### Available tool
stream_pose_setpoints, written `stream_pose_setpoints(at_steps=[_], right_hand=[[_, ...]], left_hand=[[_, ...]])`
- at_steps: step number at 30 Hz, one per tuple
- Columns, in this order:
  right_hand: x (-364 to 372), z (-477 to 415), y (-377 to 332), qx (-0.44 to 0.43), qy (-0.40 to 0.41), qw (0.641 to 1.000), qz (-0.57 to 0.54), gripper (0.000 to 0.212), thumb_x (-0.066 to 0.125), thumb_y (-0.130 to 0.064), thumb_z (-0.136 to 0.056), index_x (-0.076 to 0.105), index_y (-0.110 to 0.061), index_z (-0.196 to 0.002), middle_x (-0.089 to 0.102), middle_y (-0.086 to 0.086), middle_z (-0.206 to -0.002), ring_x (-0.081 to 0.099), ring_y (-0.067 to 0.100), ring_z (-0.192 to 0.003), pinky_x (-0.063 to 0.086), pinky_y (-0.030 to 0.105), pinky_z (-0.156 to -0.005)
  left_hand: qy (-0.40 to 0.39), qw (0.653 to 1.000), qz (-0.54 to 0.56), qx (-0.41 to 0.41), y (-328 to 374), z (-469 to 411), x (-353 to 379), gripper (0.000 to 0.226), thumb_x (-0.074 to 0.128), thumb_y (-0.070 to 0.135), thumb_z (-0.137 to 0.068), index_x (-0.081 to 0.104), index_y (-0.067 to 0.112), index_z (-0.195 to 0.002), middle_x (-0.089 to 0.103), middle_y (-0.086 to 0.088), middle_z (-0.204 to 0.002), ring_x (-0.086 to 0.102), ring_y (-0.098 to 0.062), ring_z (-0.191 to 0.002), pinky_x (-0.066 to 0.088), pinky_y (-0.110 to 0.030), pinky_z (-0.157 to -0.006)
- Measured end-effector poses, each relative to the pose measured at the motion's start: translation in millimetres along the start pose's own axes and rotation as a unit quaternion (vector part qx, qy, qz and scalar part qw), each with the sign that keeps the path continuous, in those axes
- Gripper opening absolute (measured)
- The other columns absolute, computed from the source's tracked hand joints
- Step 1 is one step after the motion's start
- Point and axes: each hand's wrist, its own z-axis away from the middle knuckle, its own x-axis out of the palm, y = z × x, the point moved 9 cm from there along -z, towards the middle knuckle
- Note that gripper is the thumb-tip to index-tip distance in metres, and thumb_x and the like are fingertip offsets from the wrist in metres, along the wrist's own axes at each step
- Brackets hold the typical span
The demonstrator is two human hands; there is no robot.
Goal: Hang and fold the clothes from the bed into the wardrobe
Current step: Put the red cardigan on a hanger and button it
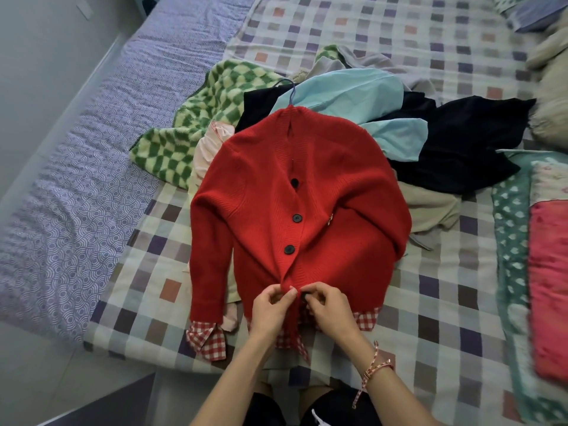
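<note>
The bed (430,272), spread with a checked quilt, serves as the work surface. A pile of clothes (455,142) is heaped across its middle, waiting to be sorted. The red cardigan (292,186) lies front-up on that heap, nearest the person and spread flat, probably so that its two front edges meet squarely for fastening. The wardrobe is not in view. Both hands work at the hem: the left hand (270,305) has its grip pinched on the left front edge, drawing it inward, while the right hand (329,305) pinches the bottom button (305,297) against the opposite edge (the three above look done up). A hanger (289,87) already sits inside the shoulders, its hook poking from the collar, so closing the front likely keeps the knit from sliding off once it is hung.
</note>
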Motion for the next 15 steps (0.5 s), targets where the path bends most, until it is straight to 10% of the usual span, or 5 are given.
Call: stream_pose_setpoints(at_steps=[6,10,15], right_hand=[[-11,2,-4,-0.011,0.064,0.994,-0.089,0.025,0.062,-0.002,-0.085,0.057,-0.026,-0.081,0.066,-0.003,-0.067,0.064,0.004,-0.061,0.054,0.021,-0.065],[-12,1,-5,-0.003,0.072,0.994,-0.081,0.024,0.062,-0.004,-0.085,0.056,-0.025,-0.074,0.066,-0.002,-0.067,0.061,0.003,-0.058,0.05,0.017,-0.06],[-14,-1,-4,0.009,0.07,0.993,-0.093,0.028,0.062,-0.004,-0.086,0.057,-0.027,-0.07,0.062,-0.007,-0.064,0.058,-0.004,-0.054,0.047,0.013,-0.058]], left_hand=[[0.046,0.977,-0.186,0.089,10,0,2,0.012,0.064,0.005,-0.084,0.072,0.008,-0.093,0.063,-0.003,-0.089,0.06,-0.015,-0.088,0.046,-0.027,-0.084],[0.0,0.988,-0.126,0.085,18,9,12,0.025,0.062,0.003,-0.085,0.067,0.022,-0.07,0.066,0.011,-0.066,0.06,0.001,-0.067,0.046,-0.015,-0.065],[-0.021,0.997,0.047,-0.058,-5,5,13,0.02,0.049,0.003,-0.092,0.066,0.004,-0.082,0.065,-0.008,-0.075,0.059,-0.016,-0.069,0.052,-0.017,-0.054]])
